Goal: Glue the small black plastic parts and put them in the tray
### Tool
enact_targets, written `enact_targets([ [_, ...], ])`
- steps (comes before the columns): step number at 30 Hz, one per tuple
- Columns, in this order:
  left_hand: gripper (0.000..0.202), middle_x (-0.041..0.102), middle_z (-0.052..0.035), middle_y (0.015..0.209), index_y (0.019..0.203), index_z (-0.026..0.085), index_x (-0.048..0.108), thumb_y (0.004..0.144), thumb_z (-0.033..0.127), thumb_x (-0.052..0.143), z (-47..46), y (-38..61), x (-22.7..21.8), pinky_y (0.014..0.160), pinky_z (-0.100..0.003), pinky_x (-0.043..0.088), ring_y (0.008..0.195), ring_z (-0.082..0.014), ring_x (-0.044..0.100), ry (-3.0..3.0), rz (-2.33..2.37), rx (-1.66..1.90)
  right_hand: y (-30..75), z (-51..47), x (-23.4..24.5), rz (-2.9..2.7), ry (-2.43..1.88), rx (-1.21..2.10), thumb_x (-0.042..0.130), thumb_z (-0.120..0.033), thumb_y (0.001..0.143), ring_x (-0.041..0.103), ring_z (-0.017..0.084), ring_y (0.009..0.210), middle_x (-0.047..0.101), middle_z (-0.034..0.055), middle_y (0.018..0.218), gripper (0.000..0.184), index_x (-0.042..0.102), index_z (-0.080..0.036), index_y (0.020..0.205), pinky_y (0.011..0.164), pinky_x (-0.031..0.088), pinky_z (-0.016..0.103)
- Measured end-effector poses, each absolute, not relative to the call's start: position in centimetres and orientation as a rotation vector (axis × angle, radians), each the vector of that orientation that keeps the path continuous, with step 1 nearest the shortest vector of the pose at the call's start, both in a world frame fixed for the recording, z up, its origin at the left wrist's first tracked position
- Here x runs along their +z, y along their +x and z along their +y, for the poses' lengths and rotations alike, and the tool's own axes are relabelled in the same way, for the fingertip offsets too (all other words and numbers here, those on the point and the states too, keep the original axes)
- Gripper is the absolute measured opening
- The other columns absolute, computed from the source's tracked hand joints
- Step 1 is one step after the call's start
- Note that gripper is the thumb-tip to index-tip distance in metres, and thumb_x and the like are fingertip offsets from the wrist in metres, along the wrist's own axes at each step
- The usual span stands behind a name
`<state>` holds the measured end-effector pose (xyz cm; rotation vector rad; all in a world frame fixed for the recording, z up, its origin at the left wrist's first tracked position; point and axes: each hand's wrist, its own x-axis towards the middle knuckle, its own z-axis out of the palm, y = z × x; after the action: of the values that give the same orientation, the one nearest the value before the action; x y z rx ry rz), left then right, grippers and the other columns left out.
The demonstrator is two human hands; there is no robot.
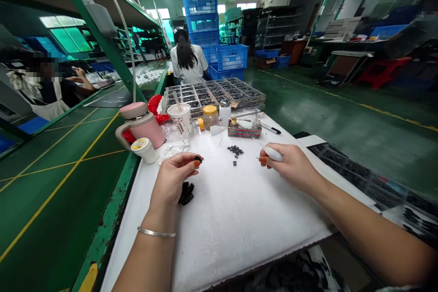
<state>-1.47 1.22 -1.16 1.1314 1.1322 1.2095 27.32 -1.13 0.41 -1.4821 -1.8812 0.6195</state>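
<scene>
My left hand [172, 181] pinches a small dark piece [197, 159] between thumb and fingertip, above a white padded work surface [232, 210]. A black heap of similar pieces [186, 193] lies just below that hand. My right hand [289, 166] grips a white-handled needle tool [273, 153], its thin tip pointing left toward the left hand. Between my hands, a little farther off, lies a small cluster of dark beads [235, 151]. The hands stay apart, and neither touches the cluster.
Along the far edge stand a pink insulated mug [142, 124], a paper cup with a straw [180, 118], a yellow-lidded jar [210, 116] and a patterned box [244, 130]. Behind them lies a metal compartment tray [214, 93]. A co-worker [188, 57] stands beyond, near stacked blue crates [201, 13].
</scene>
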Motion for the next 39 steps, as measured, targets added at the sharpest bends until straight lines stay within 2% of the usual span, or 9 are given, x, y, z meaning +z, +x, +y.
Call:
enact_targets([
  [3, 0.033, 0.069, -0.0057, 0.076, 0.081, 0.013, 0.071, 0.056, 0.030, 0.084, 0.9, -0.8, -1.2, 0.047, -0.012, 0.045, 0.054, -0.0058, 0.056, 0.921, 0.953, 1.175, 24.1, -0.8, 2.3, -1.827, -1.249, 0.741, 0.059, -0.028, 0.081, 0.057, 0.013, 0.065, 0.065, -0.0009, 0.070, 0.013, 0.066, -0.017, 0.078, 0.059, 0.040, 0.022],
  [7, 0.041, 0.065, -0.0041, 0.061, 0.083, 0.012, 0.071, 0.054, 0.036, 0.085, 0.8, -0.3, -1.6, 0.040, -0.008, 0.041, 0.047, -0.0048, 0.054, 0.792, 0.824, 1.111, 20.4, -0.4, 3.5, -1.807, -1.021, 0.892, 0.061, -0.026, 0.081, 0.057, 0.012, 0.066, 0.065, -0.0004, 0.073, 0.012, 0.070, -0.017, 0.083, 0.059, 0.041, 0.022],
  [12, 0.040, 0.066, -0.0047, 0.067, 0.087, 0.011, 0.071, 0.056, 0.032, 0.085, 0.6, 0.3, -1.8, 0.047, -0.007, 0.046, 0.054, -0.0054, 0.058, 0.733, 0.766, 1.090, 18.9, -0.5, 2.8, -1.783, -1.013, 0.860, 0.064, -0.022, 0.078, 0.057, 0.012, 0.068, 0.065, -0.0024, 0.073, 0.005, 0.067, -0.019, 0.081, 0.061, 0.041, 0.022],
  [17, 0.034, 0.068, -0.0054, 0.074, 0.080, 0.011, 0.071, 0.056, 0.030, 0.086, 0.7, 0.6, -2.0, 0.052, -0.008, 0.050, 0.058, -0.0061, 0.060, 0.727, 0.767, 1.076, 19.1, -0.8, 1.9, -1.800, -1.004, 0.853, 0.062, -0.022, 0.080, 0.059, 0.013, 0.067, 0.066, -0.0023, 0.072, 0.006, 0.067, -0.019, 0.078, 0.062, 0.042, 0.022],
  [22, 0.031, 0.067, -0.0031, 0.066, 0.077, 0.012, 0.072, 0.055, 0.029, 0.086, 0.7, 0.8, -2.3, 0.052, -0.010, 0.050, 0.057, -0.0072, 0.060, 0.746, 0.750, 1.060, 18.8, -0.8, 1.3, -1.851, -1.001, 0.815, 0.060, -0.016, 0.079, 0.061, 0.012, 0.066, 0.069, -0.0020, 0.074, 0.008, 0.068, -0.020, 0.078, 0.061, 0.043, 0.022],
  [27, 0.022, 0.067, -0.0031, 0.067, 0.075, 0.014, 0.073, 0.058, 0.023, 0.084, 0.7, 1.0, -2.5, 0.051, -0.012, 0.048, 0.056, -0.0073, 0.059, 0.825, 0.807, 1.107, 18.5, -0.7, 0.9, -1.874, -1.005, 0.699, 0.060, -0.011, 0.075, 0.062, 0.013, 0.069, 0.070, -0.0022, 0.078, 0.011, 0.065, -0.020, 0.079, 0.065, 0.043, 0.022],
  [35, 0.028, 0.066, -0.0036, 0.065, 0.076, 0.012, 0.073, 0.057, 0.029, 0.084, 0.8, 1.0, -2.6, 0.049, -0.011, 0.045, 0.054, -0.0060, 0.056, 0.862, 0.832, 1.117, 18.8, -0.9, 1.0, -1.823, -1.003, 0.705, 0.062, -0.011, 0.074, 0.062, 0.011, 0.070, 0.069, -0.0035, 0.080, 0.012, 0.064, -0.021, 0.081, 0.065, 0.043, 0.021],
  [39, 0.025, 0.065, -0.0030, 0.061, 0.076, 0.014, 0.074, 0.058, 0.027, 0.084, 0.8, 1.2, -2.5, 0.049, -0.013, 0.046, 0.053, -0.0070, 0.057, 0.906, 0.875, 1.105, 18.6, -0.7, 0.5, -1.855, -1.004, 0.658, 0.059, -0.008, 0.074, 0.062, 0.012, 0.070, 0.069, -0.0025, 0.079, 0.014, 0.063, -0.020, 0.080, 0.065, 0.043, 0.021],
])
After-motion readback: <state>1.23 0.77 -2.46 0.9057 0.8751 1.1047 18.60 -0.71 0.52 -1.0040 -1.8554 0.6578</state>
